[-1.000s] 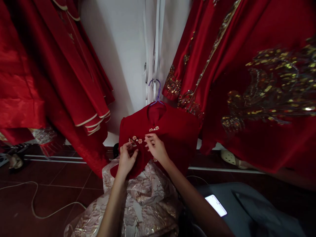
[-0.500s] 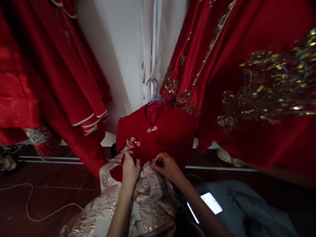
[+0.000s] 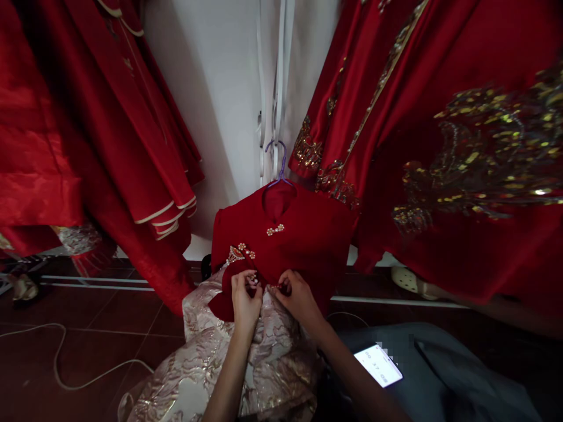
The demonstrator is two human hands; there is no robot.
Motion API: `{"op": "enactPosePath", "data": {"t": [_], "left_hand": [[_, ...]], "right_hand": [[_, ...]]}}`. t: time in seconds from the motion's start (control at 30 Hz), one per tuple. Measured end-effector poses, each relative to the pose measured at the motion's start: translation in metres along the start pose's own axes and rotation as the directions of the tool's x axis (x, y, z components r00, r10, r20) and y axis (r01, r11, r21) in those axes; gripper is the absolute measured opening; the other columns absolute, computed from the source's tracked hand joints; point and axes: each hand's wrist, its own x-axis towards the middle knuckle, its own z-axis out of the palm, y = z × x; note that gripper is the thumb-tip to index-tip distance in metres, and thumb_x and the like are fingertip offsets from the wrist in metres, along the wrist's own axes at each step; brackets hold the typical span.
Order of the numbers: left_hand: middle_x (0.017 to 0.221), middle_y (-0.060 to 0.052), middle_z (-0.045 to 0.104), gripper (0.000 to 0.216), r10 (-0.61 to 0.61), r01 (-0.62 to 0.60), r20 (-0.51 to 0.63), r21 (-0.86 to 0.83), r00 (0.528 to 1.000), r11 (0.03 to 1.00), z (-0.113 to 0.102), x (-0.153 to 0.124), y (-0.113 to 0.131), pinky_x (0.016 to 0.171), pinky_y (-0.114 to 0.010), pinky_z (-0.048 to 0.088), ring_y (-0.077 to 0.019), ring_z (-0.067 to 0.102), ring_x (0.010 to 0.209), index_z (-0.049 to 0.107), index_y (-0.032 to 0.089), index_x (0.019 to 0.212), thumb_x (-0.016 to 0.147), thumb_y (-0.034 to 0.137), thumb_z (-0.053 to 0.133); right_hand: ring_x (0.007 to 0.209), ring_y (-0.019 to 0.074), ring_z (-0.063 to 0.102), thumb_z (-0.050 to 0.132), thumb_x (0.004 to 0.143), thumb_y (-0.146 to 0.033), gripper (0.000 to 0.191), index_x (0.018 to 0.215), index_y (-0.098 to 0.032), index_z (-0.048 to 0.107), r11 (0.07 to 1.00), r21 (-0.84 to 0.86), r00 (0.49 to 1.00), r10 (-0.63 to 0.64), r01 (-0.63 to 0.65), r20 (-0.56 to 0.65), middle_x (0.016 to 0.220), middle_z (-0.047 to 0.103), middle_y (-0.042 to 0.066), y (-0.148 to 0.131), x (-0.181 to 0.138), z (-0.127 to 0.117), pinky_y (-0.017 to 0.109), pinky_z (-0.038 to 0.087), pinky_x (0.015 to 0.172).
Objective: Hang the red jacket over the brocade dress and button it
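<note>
A small red dress top (image 3: 303,234) hangs on a purple hanger (image 3: 280,167), with pearl clasps down its front. A cream and gold brocade skirt (image 3: 246,363) spreads below it. My left hand (image 3: 245,302) pinches the red front flap beside a pearl clasp (image 3: 253,279) near the lower hem. My right hand (image 3: 299,298) is closed on the fabric edge just to the right of that clasp. The two hands almost touch.
Large red gowns hang at left (image 3: 88,146) and right (image 3: 440,146), the right one with gold embroidery. A white wall (image 3: 220,88) stands behind. A lit phone (image 3: 378,364) lies on a dark surface at lower right. A white cord (image 3: 61,363) runs over the brown floor.
Both hands dropped from the upper pearl clasps to the lower edge of the red top. The left hand then moved right and folded the flap toward the right hand.
</note>
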Motion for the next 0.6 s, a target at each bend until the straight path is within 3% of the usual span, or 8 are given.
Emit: {"op": "enactPosePath", "data": {"t": [0.13,0.23,0.33,0.47,0.6], "left_hand": [[0.093,-0.006,0.05,0.022,0.009,-0.008,-0.016,0.072,1.0,0.997,-0.005,-0.003,0.007,0.072,-0.029,0.051,-0.0137,0.054,0.078,0.055,0.019,0.1,0.078,0.02,0.053],[0.092,-0.006,0.054,0.021,-0.007,0.01,-0.029,0.136,1.0,0.991,-0.008,-0.004,0.008,0.072,-0.03,0.051,-0.0153,0.057,0.079,0.053,0.019,0.099,0.079,0.026,0.054],[0.087,-0.005,0.058,0.022,-0.036,0.041,-0.032,0.171,0.999,0.984,-0.01,-0.005,0.006,0.071,-0.03,0.05,-0.0161,0.059,0.076,0.049,0.019,0.097,0.079,0.03,0.056],[0.081,-0.005,0.061,0.024,-0.078,0.081,-0.024,0.21,0.997,0.974,-0.012,-0.006,0.005,0.067,-0.031,0.049,-0.0186,0.061,0.074,0.048,0.02,0.096,0.077,0.033,0.056],[0.077,-0.003,0.062,0.023,-0.133,0.134,-0.019,0.11,0.991,0.985,-0.016,-0.003,0.005,0.066,-0.029,0.049,-0.0168,0.062,0.069,0.05,0.019,0.093,0.077,0.033,0.056]], "right_hand": [[0.065,0.014,0.057,0.057,0.075,-0.026,0.008,0.079,-0.021,0.055,0.995,0.099,0.996,0.029,-0.021,-0.081,0.076,0.06,0.001,-0.001,0.0,-0.011,0.026,0.045,0.062],[0.068,0.0155,0.059,0.061,0.074,-0.036,0.019,0.083,-0.02,0.057,0.961,0.261,0.988,0.124,-0.096,-0.091,0.078,0.063,0.003,-0.003,0.004,-0.023,0.027,0.048,0.059],[0.069,0.0167,0.061,0.066,0.07,-0.04,0.028,0.086,-0.019,0.058,0.856,0.487,0.982,0.19,-0.173,0.014,0.077,0.064,0.004,-0.013,0.011,-0.037,0.026,0.05,0.054],[0.076,0.0172,0.062,0.07,0.065,-0.038,0.032,0.088,-0.018,0.061,0.679,0.691,0.966,0.123,-0.249,0.227,0.082,0.066,0.005,-0.04,0.018,-0.047,0.025,0.053,0.056],[0.077,0.0169,0.063,0.07,0.065,-0.036,0.029,0.087,-0.018,0.063,0.62,0.739,0.96,0.09,-0.261,0.264,0.083,0.066,0.004,-0.058,0.019,-0.022,0.025,0.054,0.057]]}}
